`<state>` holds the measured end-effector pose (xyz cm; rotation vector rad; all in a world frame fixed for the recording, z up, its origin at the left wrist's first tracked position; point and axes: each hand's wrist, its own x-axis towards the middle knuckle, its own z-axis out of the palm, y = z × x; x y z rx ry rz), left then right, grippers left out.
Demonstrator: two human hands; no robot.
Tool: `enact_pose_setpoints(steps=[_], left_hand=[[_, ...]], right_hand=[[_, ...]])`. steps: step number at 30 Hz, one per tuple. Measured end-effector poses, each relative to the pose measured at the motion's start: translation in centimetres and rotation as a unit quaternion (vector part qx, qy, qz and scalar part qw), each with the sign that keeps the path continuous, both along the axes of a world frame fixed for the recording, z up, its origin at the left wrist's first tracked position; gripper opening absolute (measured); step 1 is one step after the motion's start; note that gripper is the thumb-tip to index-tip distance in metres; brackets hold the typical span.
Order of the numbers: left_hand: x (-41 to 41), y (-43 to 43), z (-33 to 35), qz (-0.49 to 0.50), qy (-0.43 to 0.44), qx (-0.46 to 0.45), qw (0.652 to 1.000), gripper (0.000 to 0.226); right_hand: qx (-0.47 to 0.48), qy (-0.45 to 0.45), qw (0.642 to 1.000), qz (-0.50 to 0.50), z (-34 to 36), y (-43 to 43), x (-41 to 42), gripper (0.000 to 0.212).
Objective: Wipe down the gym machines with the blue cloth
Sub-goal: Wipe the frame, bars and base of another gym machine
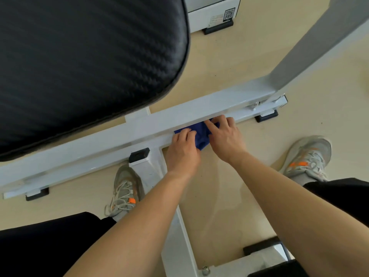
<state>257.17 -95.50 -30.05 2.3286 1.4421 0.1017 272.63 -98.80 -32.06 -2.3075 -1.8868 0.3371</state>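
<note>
- Against the near edge of the white crossbar (99, 144), low by the floor (239, 56), the blue cloth (199, 134) sits bunched between both hands, right where the wiping is under way.
- Left hand (182, 148): its fingers curl onto the cloth's left end and seem to grip it, probably so the wad does not slide off the narrow bar.
- Right hand (225, 136): it lies on the cloth's right end with fingers spread and fairly straight, the fingertips reaching onto the bar. It looks like a press rather than a pinch, which keeps the fabric flat on the metal.
- The bar joins a white stem (175, 226) just left of the hands, beside a black end cap (139, 154). Such corners likely need the cloth pushed in.
- Both forearms reach down between the shoes (125, 188), which suggests a crouch taken to get at this low frame.
- Above and left hangs the black pad (79, 66), and a grey upright (309, 47) rises at the bar's far right end.
- A second white machine (211, 15) stands beyond. Judging by the task, more frames remain.
</note>
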Motion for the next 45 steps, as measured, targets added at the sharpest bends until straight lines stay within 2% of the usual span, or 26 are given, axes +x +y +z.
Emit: enact_pose_setpoints(steps=[2,5,7,10,13,16,18,19,23,26,28,30,34,36,39,42,45], left_hand=[[0.4,0.5,0.0,0.014,0.019,0.009,1.000,0.050],[1.1,0.8,-0.5,0.042,0.041,0.026,0.998,0.053],[1.5,0.9,-0.8,0.045,0.066,0.048,0.996,0.050],[1.8,1.2,-1.0,0.037,0.074,0.066,0.994,0.042],[1.7,1.5,-1.0,0.030,0.058,0.034,0.997,0.039],[1.3,1.4,-0.3,0.043,0.039,-0.013,0.998,0.028],[0.8,0.7,0.5,0.056,0.044,-0.055,0.996,0.031],[0.4,0.1,1.1,0.055,0.055,-0.074,0.994,0.032],[-3.3,-3.0,4.4,0.048,0.081,-0.106,0.990,0.017],[-7.5,-5.4,6.8,0.048,0.068,-0.114,0.990,0.018],[-10.3,-6.4,8.6,0.094,0.077,-0.147,0.982,0.016],[-13.2,-7.0,9.9,0.164,0.045,-0.199,0.965,0.016],[-17.5,-7.2,10.2,0.299,-0.128,-0.250,0.912,0.021],[-17.6,-5.9,9.3,0.372,-0.201,-0.245,0.872,0.021],[-16.0,-3.5,7.5,0.462,-0.274,-0.187,0.822,0.021],[-14.9,-2.0,6.6,0.468,-0.286,-0.158,0.821,0.026],[-15.1,-1.7,6.6,0.487,-0.267,-0.150,0.818,0.031]], right_hand=[[0.000,-0.002,1.000,-0.014,0.0,0.6,0.1,0.049],[-0.004,-0.015,1.000,-0.019,0.1,0.9,0.1,0.051],[0.010,0.011,0.999,-0.040,0.1,0.8,0.1,0.051],[0.005,0.078,0.994,-0.078,-0.4,0.1,0.1,0.040],[0.031,0.131,0.986,-0.098,-0.9,-0.4,0.1,0.035],[0.019,0.173,0.978,-0.115,-0.1,-0.8,-0.1,0.048],[-0.015,0.178,0.979,-0.102,1.0,-1.6,-0.4,0.060],[-0.041,0.172,0.981,-0.083,1.6,-2.2,-0.6,0.058],[-0.151,0.183,0.971,-0.012,5.0,-4.5,-2.2,0.023],[-0.195,0.237,0.952,0.000,8.0,-5.6,-4.5,0.024],[-0.239,0.264,0.934,0.023,9.9,-6.0,-6.4,0.022],[-0.280,0.274,0.919,0.044,11.6,-5.9,-8.1,0.023],[-0.254,0.316,0.914,0.029,12.6,-5.6,-10.9,0.033],[-0.224,0.338,0.914,-0.011,11.6,-4.7,-12.0,0.032],[-0.169,0.378,0.906,-0.086,9.0,-2.9,-13.4,0.029],[-0.142,0.441,0.870,-0.168,6.8,-1.1,-14.5,0.018],[-0.135,0.440,0.861,-0.216,6.1,0.0,-15.4,0.019]])
